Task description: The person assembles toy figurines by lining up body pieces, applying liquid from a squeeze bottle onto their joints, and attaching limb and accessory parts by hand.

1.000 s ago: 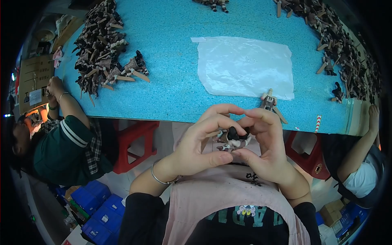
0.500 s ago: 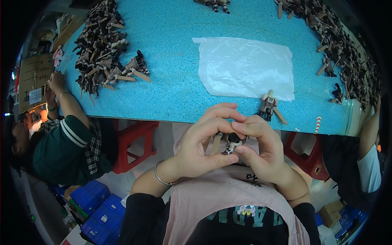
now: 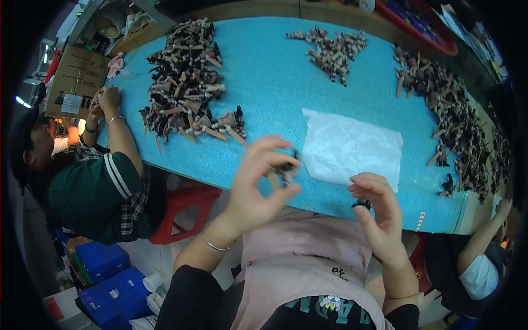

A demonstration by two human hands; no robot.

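While both hands were raised over the near edge of the table, the following was recorded.

Left hand: the left hand (image 3: 258, 184) was lifted, fingers curled, pinching a small dark figure (image 3: 287, 169) between thumb and fingertips; motion blur hid its detail.
Right hand: the right hand (image 3: 379, 212) was partly curled, fingers bent around a small dark part (image 3: 363, 204) at the thumb side; only a bit of that part showed.
Position of the figure: it sat at the left fingertips, to the left of the right hand and apart from it, just beside the near left corner of the clear plastic sheet (image 3: 352, 146).
Table: the blue table (image 3: 269, 82) carried the sheet flat at its near middle.
Stock, left: a large heap of dark figures (image 3: 184, 88) lay well beyond the left hand.
Stock, far: a smaller pale pile (image 3: 333, 49) lay near the far edge.
Stock, right: a long row of figures (image 3: 456, 115) ran along the right side.
Co-worker: another person's hand (image 3: 107, 102) rested at the left table edge.
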